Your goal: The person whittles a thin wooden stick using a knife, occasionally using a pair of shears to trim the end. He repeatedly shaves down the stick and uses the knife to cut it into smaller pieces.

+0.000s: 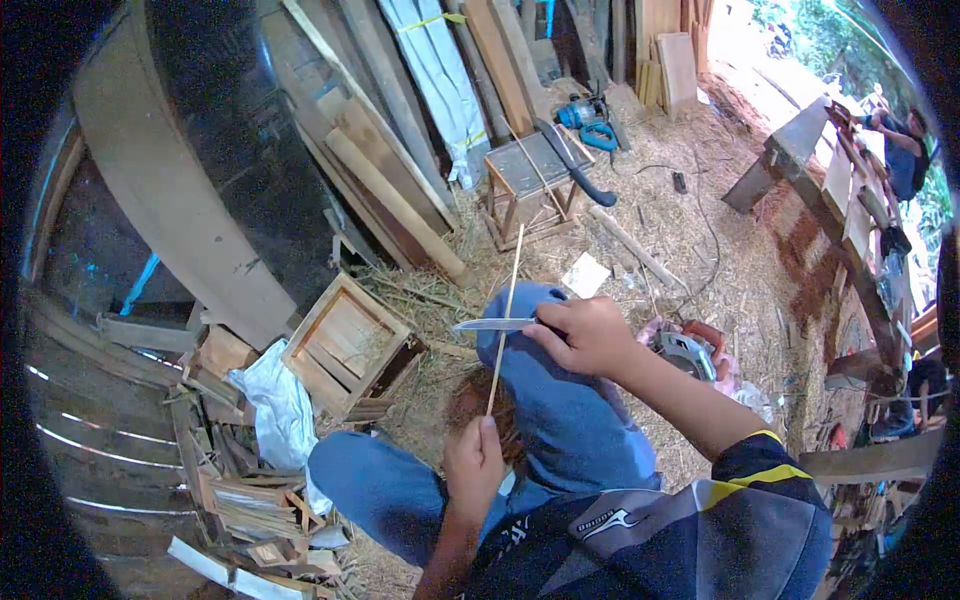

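My left hand [474, 462] is closed around the lower end of a thin pale wooden stick [511, 285], which points up and away over my bent knee. In my right hand [583, 337] is a knife [492, 324], its handle hidden inside the closed fingers. The blade points left and crosses the stick above the knee of my blue jeans [570, 420].
A small wooden stool [522, 170] ahead carries a machete [572, 160] and another thin stick. Blue power tools [588, 120] lie beyond it. A circular saw [688, 352] rests by my right knee, a wooden crate [350, 345] to the left. A person [905, 150] is at the far right.
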Demonstrator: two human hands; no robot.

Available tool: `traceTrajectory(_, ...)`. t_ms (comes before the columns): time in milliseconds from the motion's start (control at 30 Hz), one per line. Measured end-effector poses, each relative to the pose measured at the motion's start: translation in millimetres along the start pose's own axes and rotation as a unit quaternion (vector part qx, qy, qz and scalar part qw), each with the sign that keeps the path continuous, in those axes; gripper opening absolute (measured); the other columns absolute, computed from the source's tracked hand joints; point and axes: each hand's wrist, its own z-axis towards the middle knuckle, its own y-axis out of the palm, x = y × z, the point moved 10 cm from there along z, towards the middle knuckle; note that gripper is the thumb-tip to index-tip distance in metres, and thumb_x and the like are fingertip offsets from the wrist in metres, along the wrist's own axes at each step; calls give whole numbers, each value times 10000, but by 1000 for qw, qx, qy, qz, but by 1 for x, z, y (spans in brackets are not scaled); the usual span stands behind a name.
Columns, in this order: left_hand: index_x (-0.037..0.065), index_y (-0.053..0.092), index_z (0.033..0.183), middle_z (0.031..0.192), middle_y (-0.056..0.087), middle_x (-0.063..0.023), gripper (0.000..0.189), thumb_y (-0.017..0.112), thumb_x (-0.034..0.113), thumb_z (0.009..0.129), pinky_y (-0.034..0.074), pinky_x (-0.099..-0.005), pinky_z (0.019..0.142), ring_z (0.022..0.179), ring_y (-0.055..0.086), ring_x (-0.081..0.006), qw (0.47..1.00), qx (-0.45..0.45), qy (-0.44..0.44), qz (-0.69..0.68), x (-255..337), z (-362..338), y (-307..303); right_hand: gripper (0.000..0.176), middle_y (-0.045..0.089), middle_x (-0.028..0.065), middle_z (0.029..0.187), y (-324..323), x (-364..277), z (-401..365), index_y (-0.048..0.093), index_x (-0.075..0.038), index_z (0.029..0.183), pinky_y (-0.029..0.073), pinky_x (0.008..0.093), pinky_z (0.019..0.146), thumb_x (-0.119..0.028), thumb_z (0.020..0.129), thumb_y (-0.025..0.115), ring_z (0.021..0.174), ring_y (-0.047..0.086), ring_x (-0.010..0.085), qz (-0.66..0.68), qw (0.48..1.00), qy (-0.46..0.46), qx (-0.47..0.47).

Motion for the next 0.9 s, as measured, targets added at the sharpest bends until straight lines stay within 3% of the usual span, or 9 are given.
traceTrajectory(133,11,605,820,661,564,-245,319,525,225,1044,413,-510,559,623,591,-457,999,-20,-11,24,-12,-15,-3,334,619,143,644,-1,13,1,591,-95,763,492,483,535,-363,956,644,595,638,381,15,1000,23,6)
traceTrajectory(233,6,598,790,651,563,-244,332,526,212,1040,414,-509,553,616,592,-458,1000,-17,-17,17,-20,-28,-9,398,672,190,711,3,33,1,684,-100,878,535,510,596,-458,1002,562,652,671,414,38,996,76,-7)
traceTrajectory(333,3,587,759,636,556,-234,357,518,207,1044,423,-491,550,595,584,-441,1000,-2,-16,18,-12,-36,-20,420,714,226,838,5,61,-2,732,-90,1013,558,484,722,-463,1021,538,793,709,408,159,958,239,11)
traceTrajectory(367,4,579,748,623,546,-223,369,512,207,1048,427,-475,551,575,580,-417,999,-3,-30,9,-15,-37,-21,481,729,246,972,16,76,-6,719,-48,1131,548,443,848,-475,1036,518,933,724,378,234,930,282,4)
traceTrajectory(467,-1,558,760,619,532,-182,383,491,216,1068,436,-428,569,558,551,-304,996,-29,-72,-48,-18,-33,-22,490,599,16,701,41,103,-8,685,-27,929,455,332,588,-480,1050,544,632,565,148,406,858,312,30)
traceTrajectory(567,8,522,783,628,495,-97,386,462,233,1091,414,-374,576,592,485,-179,981,-48,-106,-156,-22,-26,-9,402,365,-88,593,28,68,0,568,-105,838,264,246,437,-440,1059,558,475,336,34,588,746,312,32)
traceTrajectory(700,49,483,800,663,441,21,385,430,265,1114,356,-309,555,610,404,-95,956,-124,-132,-231,-1,-17,7,331,381,-89,634,1,18,22,617,-21,1188,242,234,418,-325,1059,590,454,319,37,633,743,217,20)
traceTrajectory(800,89,456,782,689,397,62,400,408,288,1125,314,-262,548,618,360,-55,935,-175,-123,-282,13,-11,15,277,486,-98,704,9,-1,26,694,-71,1206,272,229,478,-284,1051,609,538,377,25,724,656,213,-26)
traceTrajectory(900,99,446,782,690,399,56,407,395,304,1130,296,-254,539,615,345,-51,929,-185,-116,-298,15,-9,13,205,512,-90,710,7,-5,30,703,-79,1106,288,219,483,-256,1045,621,545,401,21,717,671,189,-7)
